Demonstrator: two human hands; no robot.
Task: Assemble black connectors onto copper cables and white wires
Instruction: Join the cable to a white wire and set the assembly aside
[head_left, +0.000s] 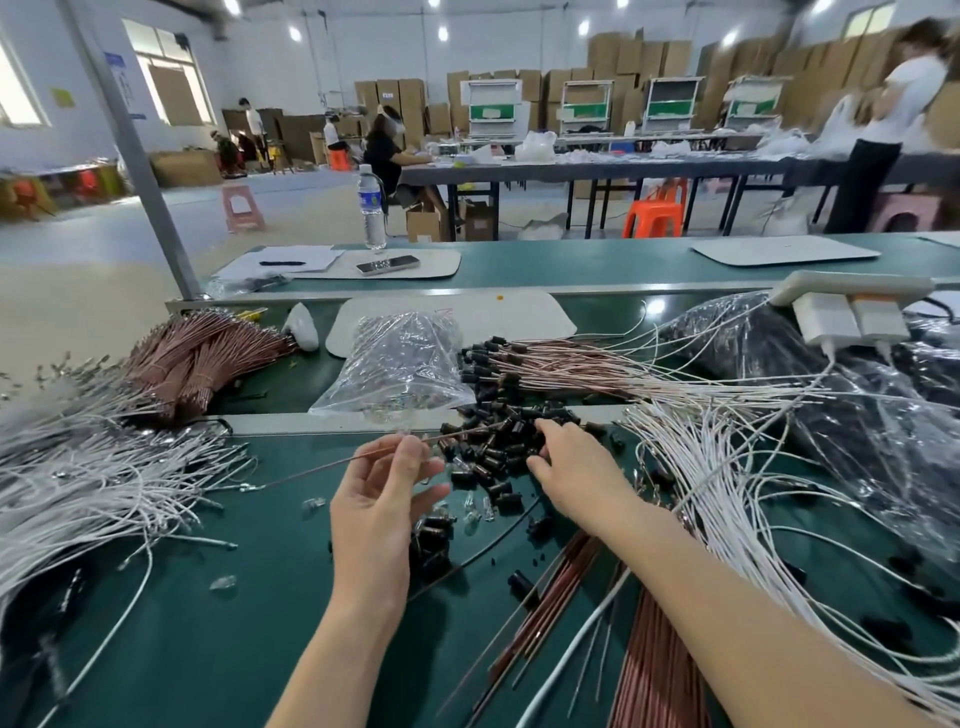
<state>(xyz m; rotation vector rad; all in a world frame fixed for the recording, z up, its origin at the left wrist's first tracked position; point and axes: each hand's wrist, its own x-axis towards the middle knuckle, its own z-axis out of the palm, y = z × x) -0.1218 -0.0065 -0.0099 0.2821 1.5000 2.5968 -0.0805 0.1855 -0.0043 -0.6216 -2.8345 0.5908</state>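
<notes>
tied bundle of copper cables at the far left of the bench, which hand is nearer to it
Left. The left hand, pinching a thin copper cable, is right of and below the tied copper-cable bundle; the right hand is farther right, on loose black connectors.

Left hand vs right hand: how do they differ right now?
Left hand pinches a thin copper cable, palm facing the camera; right hand is palm down. Left hand sits at the edge of the black connectors; right hand's fingers reach into that pile, grasp unclear. Both are over the green bench.
</notes>
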